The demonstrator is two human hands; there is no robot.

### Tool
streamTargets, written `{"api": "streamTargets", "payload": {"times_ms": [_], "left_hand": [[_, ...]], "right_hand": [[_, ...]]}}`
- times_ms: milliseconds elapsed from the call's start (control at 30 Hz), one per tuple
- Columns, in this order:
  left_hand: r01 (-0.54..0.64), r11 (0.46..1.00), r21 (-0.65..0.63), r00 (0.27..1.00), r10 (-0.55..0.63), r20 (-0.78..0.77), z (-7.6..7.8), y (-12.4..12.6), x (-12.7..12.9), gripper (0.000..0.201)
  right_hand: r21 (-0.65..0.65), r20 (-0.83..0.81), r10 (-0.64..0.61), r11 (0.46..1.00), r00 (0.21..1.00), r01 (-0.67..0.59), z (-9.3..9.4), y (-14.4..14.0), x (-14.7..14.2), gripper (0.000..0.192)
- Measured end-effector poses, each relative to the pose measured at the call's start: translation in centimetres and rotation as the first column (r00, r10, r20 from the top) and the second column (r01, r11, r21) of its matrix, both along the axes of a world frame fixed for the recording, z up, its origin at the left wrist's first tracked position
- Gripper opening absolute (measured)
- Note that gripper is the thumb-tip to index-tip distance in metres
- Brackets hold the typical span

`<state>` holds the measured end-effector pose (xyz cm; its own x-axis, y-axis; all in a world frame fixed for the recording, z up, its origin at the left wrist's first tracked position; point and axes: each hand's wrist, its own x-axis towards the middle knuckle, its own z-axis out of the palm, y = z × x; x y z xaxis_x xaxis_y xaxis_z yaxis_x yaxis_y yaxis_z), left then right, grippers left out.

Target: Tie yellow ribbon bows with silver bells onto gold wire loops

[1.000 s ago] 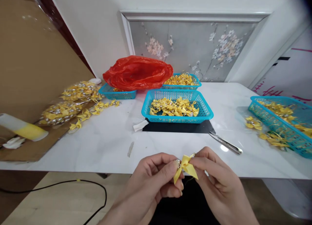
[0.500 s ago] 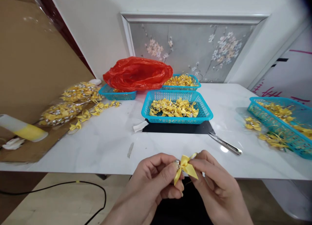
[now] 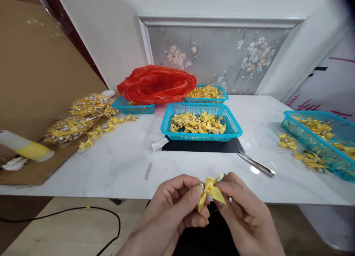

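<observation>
Between my two hands, just over the front edge of the white table, is a yellow ribbon bow [image 3: 213,191] with a small silver bell or bead [image 3: 202,185] at its left side. My left hand [image 3: 180,202] pinches the silver piece between thumb and fingers. My right hand [image 3: 244,202] is closed on the other side of the bow, near a thin yellow loop at the top; its fingertips are partly hidden. A blue basket [image 3: 201,137] of similar bows stands beyond my hands. Tweezers [image 3: 257,164] lie to the right of it.
More blue baskets stand at the back [image 3: 138,108] and right [image 3: 313,145], one under a red plastic bag [image 3: 155,84]. Bagged bows [image 3: 69,129] and a yellow-white roll [image 3: 27,145] lie left on cardboard. A white scrap [image 3: 160,144] sits near a black sheet [image 3: 202,145].
My right hand has shifted very slightly against the bow. My left hand and everything on the table look the same.
</observation>
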<state>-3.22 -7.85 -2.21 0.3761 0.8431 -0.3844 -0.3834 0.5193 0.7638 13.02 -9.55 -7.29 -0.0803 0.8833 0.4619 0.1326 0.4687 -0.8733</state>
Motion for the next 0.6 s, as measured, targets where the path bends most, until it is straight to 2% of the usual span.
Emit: {"api": "streamTargets", "payload": {"times_ms": [133,333,600], "left_hand": [[0.014,1.0,0.017,1.0,-0.014,0.016,-0.42,0.06,-0.06,0.018],[0.04,0.999,0.031,0.999,-0.04,0.0,-0.75,0.16,-0.17,0.019],[0.047,0.998,0.028,0.999,-0.046,-0.025,-0.57,0.14,-0.2,0.018]], "right_hand": [[-0.011,0.032,0.032,0.999,0.999,-0.031,-0.46,-0.04,0.15,0.026],[0.006,0.043,0.006,1.0,0.999,-0.007,-0.9,0.2,0.13,0.028],[0.058,0.069,0.002,0.998,0.998,-0.006,-0.23,0.21,0.35,0.029]]}}
